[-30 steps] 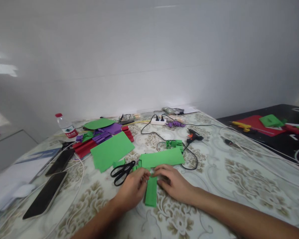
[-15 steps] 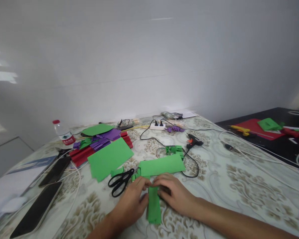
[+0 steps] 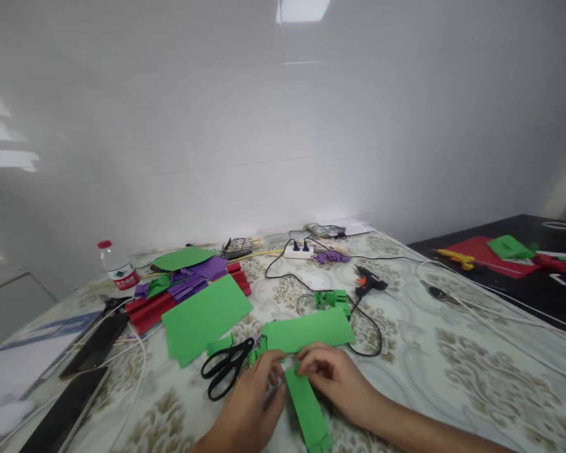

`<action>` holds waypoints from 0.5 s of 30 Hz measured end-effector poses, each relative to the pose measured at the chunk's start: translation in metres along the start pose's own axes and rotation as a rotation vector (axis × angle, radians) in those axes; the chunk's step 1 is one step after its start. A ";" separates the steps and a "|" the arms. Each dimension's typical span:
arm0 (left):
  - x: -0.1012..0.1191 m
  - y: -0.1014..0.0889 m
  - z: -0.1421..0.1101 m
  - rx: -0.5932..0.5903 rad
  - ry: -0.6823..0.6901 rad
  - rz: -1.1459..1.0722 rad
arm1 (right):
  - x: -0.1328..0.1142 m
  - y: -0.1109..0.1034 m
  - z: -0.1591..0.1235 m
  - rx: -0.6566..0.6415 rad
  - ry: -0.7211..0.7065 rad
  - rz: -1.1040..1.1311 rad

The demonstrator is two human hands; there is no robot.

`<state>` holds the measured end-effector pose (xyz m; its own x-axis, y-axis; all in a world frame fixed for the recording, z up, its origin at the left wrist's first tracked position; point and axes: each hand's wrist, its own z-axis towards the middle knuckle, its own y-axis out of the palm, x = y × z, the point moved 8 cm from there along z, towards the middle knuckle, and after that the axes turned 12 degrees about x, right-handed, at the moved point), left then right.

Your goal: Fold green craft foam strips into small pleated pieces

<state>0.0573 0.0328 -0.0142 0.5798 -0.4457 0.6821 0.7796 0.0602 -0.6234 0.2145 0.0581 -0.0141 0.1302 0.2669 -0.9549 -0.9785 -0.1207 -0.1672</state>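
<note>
A narrow folded green paper strip (image 3: 308,412) lies slanted on the table in front of me. My right hand (image 3: 339,380) is closed over its far end, thumb and fingertips at the paper. To the left of the strip is my left hand (image 3: 252,402), its fingers loosely curled with a gap between thumb and forefinger, holding nothing visible. A wider green paper strip (image 3: 311,329) lies crosswise just beyond my fingertips. Black-handled scissors (image 3: 227,365) rest left of it, their blades partly hidden by green paper.
A green sheet (image 3: 207,318) lies near purple fringed paper (image 3: 188,284) and red folded paper (image 3: 153,311). A bottle (image 3: 119,264) stands at the far left. A glue gun (image 3: 370,281) and its cable lie right, with a power strip (image 3: 299,251) behind. Two dark phones lie left.
The narrow strip has turned, its near end swinging right. My left hand has come away from its far end, while my right hand stays there. The view has tilted slightly upward.
</note>
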 end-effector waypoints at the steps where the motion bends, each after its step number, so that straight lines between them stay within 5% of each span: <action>1: 0.000 0.000 0.000 0.001 0.009 -0.010 | 0.005 0.001 0.000 0.004 0.026 0.025; 15: -0.020 0.014 0.004 -0.048 -0.128 -0.288 | 0.024 0.011 -0.003 -0.015 0.217 0.108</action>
<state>0.0576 0.0459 -0.0349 0.3648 -0.3218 0.8737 0.9057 -0.0952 -0.4132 0.2077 0.0603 -0.0397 0.0581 0.0399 -0.9975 -0.9863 -0.1521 -0.0635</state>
